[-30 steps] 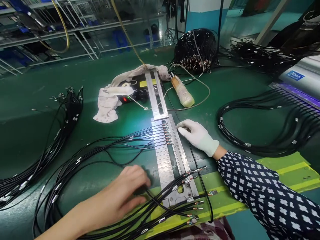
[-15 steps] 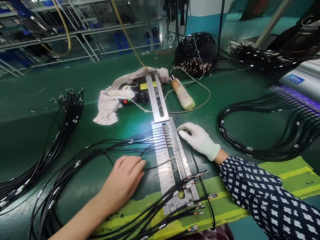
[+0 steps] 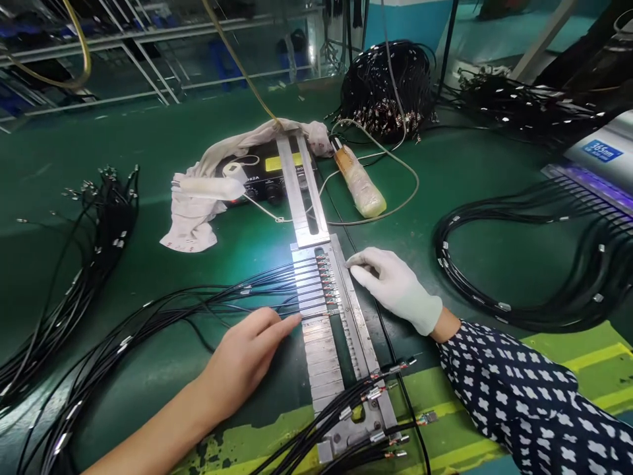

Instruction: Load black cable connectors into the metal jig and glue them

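A slotted metal fixture (image 3: 322, 359) lies lengthwise on the green table, with several black cables (image 3: 267, 285) side by side across its upper part, their tips over the central slot. My bare left hand (image 3: 252, 349) is at the fixture's left edge, its fingers pinched on the lowest of these cables. On the other side, my white-gloved right hand (image 3: 390, 284) touches the fixture's right rail, thumb and index fingertips close together; whether something small is between them is hidden. More loose cables (image 3: 316, 429) with metal ends lie over the fixture's near end.
Behind the fixture are a black control box (image 3: 270, 188), a white cloth (image 3: 190, 224) and a wrapped handle tool (image 3: 360, 181). Cable bundles (image 3: 99, 264) lie at left and at the back. A 365nm lamp unit (image 3: 603, 152) stands at right, by looped cables. Yellow-green tape (image 3: 583, 356) lines the near edge.
My left hand has moved up and right to the fixture's edge. The lowest cable now lies straight beside the others. My right hand stays at the rail. The view has shifted slightly.
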The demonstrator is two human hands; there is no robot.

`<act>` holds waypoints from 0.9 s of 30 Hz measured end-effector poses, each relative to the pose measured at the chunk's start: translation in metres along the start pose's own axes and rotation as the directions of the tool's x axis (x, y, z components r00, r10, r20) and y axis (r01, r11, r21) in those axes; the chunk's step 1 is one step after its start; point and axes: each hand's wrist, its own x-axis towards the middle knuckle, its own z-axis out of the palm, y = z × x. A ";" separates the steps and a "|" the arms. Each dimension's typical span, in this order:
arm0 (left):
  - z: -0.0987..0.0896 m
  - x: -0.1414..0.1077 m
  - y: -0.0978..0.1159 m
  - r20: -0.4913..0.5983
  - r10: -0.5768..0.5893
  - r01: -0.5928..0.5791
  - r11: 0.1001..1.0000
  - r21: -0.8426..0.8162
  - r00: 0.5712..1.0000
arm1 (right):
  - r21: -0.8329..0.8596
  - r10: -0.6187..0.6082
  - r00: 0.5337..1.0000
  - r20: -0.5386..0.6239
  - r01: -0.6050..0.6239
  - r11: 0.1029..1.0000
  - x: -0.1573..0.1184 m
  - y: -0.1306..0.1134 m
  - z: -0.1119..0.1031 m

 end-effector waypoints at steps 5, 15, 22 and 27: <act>0.002 0.004 -0.002 0.050 -0.002 0.002 1.000 -0.005 0.999 | 0.001 0.001 1.000 0.000 -0.001 1.000 0.001 0.000 0.000; -0.005 0.019 -0.004 0.163 0.028 0.001 0.985 -0.174 0.986 | 0.001 -0.001 1.000 0.002 0.001 1.000 0.002 -0.001 0.001; 0.004 0.014 -0.006 0.112 0.056 -0.062 0.997 0.045 0.992 | 0.006 0.013 1.000 0.004 -0.013 1.000 0.002 -0.001 0.000; 0.017 -0.003 -0.001 0.065 0.096 -0.112 0.940 0.322 0.993 | 0.013 0.023 1.000 0.014 -0.023 1.000 0.003 -0.002 -0.002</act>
